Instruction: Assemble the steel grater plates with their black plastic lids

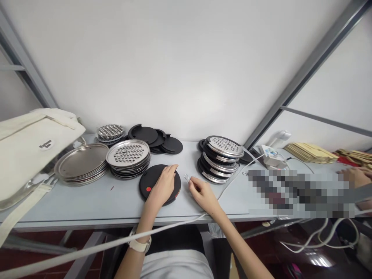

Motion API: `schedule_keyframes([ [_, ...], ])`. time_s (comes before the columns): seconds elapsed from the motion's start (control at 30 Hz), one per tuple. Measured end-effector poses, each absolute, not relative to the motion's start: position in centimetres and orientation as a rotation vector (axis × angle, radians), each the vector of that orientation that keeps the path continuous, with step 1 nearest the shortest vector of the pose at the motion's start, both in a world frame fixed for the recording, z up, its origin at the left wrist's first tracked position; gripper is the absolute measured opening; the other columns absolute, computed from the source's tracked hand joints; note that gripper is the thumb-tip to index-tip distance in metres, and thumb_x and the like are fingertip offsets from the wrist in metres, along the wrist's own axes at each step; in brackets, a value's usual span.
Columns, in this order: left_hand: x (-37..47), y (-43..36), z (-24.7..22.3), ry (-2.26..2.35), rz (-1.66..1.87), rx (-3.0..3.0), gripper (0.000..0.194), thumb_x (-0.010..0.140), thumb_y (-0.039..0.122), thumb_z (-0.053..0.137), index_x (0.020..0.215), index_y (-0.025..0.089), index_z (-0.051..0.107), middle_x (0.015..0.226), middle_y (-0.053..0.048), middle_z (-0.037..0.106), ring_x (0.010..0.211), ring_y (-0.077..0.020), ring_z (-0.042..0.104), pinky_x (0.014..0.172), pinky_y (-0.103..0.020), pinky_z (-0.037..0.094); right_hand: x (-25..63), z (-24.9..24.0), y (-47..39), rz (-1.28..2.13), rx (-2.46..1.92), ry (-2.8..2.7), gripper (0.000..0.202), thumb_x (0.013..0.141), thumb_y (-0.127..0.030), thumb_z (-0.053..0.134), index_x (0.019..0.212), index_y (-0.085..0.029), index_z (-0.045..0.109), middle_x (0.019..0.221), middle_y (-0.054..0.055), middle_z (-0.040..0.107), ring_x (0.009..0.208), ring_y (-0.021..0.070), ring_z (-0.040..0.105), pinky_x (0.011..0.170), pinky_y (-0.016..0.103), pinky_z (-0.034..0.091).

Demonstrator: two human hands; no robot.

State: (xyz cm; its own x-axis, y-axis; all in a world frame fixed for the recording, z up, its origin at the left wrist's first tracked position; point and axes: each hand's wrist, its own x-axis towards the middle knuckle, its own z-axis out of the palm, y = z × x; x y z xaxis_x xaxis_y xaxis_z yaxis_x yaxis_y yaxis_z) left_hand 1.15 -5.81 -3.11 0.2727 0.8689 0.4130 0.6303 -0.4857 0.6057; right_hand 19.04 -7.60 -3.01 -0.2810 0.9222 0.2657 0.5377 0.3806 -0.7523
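Observation:
My left hand (164,184) lies over a round black disc (152,179) on the table, fingers stretched out across its top. The disc carries a small red-orange dot near its left edge, and a bit of orange shows at its lower right rim. Just right of the disc, my right hand (201,193) pinches a small metal wire loop (186,177) between thumb and fingertips. Behind my left hand is a stack of round metal grater plates (128,153). A stack of grater plates with black discs (222,159) stands beyond my right hand.
Plain metal discs (83,161) are stacked at left beside a cream bag (31,143). Several black discs (171,145) lie at the back. A white cable (174,224) crosses in front of me. Another person's hand (356,176) shows at far right, near yellowish packets (309,152).

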Motion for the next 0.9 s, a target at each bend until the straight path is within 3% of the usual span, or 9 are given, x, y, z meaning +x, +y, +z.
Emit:
schedule_keyframes([
  [0.33,1.2,-6.5,-2.4,1.273,0.997,2.204,0.036,0.091,0.010,0.032,0.123,0.020,0.046,0.119,-0.007,0.055,0.116,-0.0195,0.048,0.101,-0.040,0.040,19.0,-2.8,-7.9,0.723,-1.264,-1.938,0.021,0.093,-0.031,0.039,0.078,-0.019,0.048,0.060,-0.005,0.039,0.054,0.0100,0.033,0.053,0.023,0.026],
  [0.47,1.5,-7.6,-2.3,1.165,0.893,2.179,0.040,0.092,0.015,0.035,0.131,0.026,0.040,0.122,-0.006,0.054,0.115,-0.0177,0.051,0.101,-0.037,0.041,18.9,-2.9,-7.8,0.711,-1.254,-1.951,0.021,0.092,-0.030,0.039,0.075,-0.019,0.044,0.058,-0.006,0.036,0.053,0.0100,0.033,0.052,0.023,0.026],
  [0.6,1.7,-8.1,-2.2,1.221,0.959,2.129,0.049,0.092,0.018,0.039,0.138,0.027,0.027,0.133,-0.007,0.043,0.126,-0.0186,0.042,0.107,-0.038,0.036,18.9,-3.0,-7.8,0.670,-1.259,-1.993,0.023,0.092,-0.029,0.038,0.071,-0.020,0.038,0.059,-0.006,0.033,0.053,0.0101,0.032,0.054,0.023,0.026],
  [0.77,1.7,-7.9,-2.3,1.272,0.955,2.188,0.030,0.092,0.020,0.039,0.121,0.025,0.046,0.128,-0.007,0.043,0.125,-0.0197,0.042,0.108,-0.040,0.035,18.9,-3.1,-7.9,0.633,-1.277,-2.042,0.022,0.093,-0.028,0.036,0.072,-0.021,0.036,0.058,-0.006,0.034,0.053,0.0105,0.032,0.054,0.023,0.025],
  [0.9,1.6,-7.9,-2.4,1.278,0.957,2.218,0.032,0.092,0.020,0.039,0.123,0.026,0.045,0.127,-0.006,0.044,0.121,-0.0204,0.044,0.106,-0.040,0.037,18.8,-3.1,-7.8,0.595,-1.310,-2.065,0.022,0.095,-0.028,0.034,0.074,-0.021,0.037,0.059,-0.006,0.037,0.052,0.0111,0.036,0.054,0.023,0.026],
])
